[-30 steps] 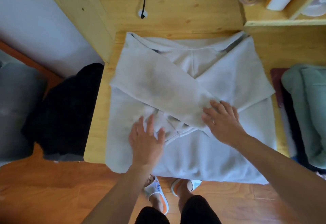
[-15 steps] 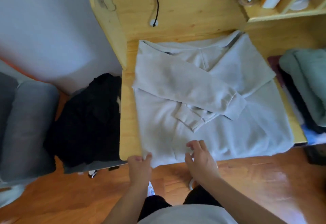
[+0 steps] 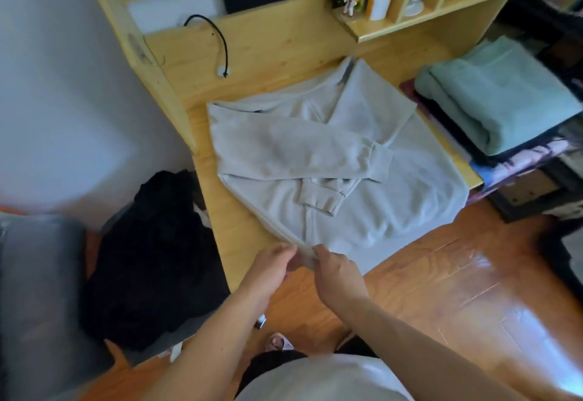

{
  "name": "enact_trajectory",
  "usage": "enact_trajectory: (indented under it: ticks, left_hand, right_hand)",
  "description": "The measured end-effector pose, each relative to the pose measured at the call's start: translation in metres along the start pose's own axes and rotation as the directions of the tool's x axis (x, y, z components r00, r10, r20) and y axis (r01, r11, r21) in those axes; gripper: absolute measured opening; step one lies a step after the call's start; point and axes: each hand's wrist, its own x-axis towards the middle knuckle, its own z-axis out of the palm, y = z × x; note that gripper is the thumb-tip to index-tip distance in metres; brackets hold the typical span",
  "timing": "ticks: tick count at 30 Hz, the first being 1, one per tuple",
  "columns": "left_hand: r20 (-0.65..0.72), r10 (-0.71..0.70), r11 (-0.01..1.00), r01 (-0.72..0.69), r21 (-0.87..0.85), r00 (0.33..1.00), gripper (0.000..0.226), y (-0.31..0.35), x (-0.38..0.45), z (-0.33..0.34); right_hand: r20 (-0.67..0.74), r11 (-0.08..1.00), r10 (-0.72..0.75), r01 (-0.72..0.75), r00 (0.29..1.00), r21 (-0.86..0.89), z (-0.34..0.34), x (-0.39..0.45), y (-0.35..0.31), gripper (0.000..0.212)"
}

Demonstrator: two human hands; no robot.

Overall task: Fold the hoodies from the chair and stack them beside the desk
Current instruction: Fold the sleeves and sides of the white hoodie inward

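Observation:
A light grey hoodie (image 3: 394,198) lies flat on the wooden desk (image 3: 233,230), both sleeves crossed over its chest. My left hand (image 3: 271,266) and my right hand (image 3: 336,271) pinch its bottom hem side by side at the desk's near edge. A black hoodie (image 3: 151,262) is heaped on the grey chair (image 3: 38,290) to the left. To the right of the desk, a folded mint-green hoodie (image 3: 501,94) tops a stack of folded garments (image 3: 517,161).
A shelf unit (image 3: 410,22) with bottles and a small figurine stands at the desk's back. A black cable (image 3: 220,41) hangs on the back panel. Wooden floor (image 3: 457,290) stretches at the lower right. My slippered foot (image 3: 277,342) shows below.
Both hands left the crossed sleeves, drew back to the near edge and took hold of the grey hoodie's hem. The camera view shifted left and back.

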Motion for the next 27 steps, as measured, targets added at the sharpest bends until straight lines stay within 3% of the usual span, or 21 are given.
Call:
enact_trajectory:
  ticks: [5, 10, 16, 23, 27]
  left_hand:
    - [-0.233, -0.145, 0.954, 0.073, -0.291, 0.962, 0.027, 0.039, 0.035, -0.044]
    - [-0.375, -0.120, 0.969, 0.027, -0.245, 0.919, 0.046, 0.078, 0.089, -0.093]
    - [-0.408, -0.155, 0.968, 0.056, -0.244, 0.900, 0.057, 0.122, 0.156, -0.117]
    - [-0.333, -0.181, 0.966, 0.104, -0.237, 0.925, 0.042, 0.173, 0.261, -0.146]
    - [-0.361, -0.127, 0.966, 0.033, -0.256, 0.924, 0.047, 0.190, 0.279, -0.132]
  right_hand:
    - [0.105, 0.998, -0.006, 0.000, 0.994, 0.055, -0.034, 0.010, 0.018, 0.029]
    - [0.196, 0.981, -0.036, -0.003, 0.980, 0.193, -0.068, 0.028, 0.036, 0.025]
    - [0.294, 0.911, -0.017, -0.106, 0.956, 0.399, -0.086, 0.052, 0.063, 0.023]
    - [0.386, 0.782, 0.074, -0.294, 0.920, 0.550, -0.091, 0.068, 0.085, 0.025]
    - [0.421, 0.726, 0.108, -0.361, 0.901, 0.586, -0.093, 0.064, 0.100, 0.026]
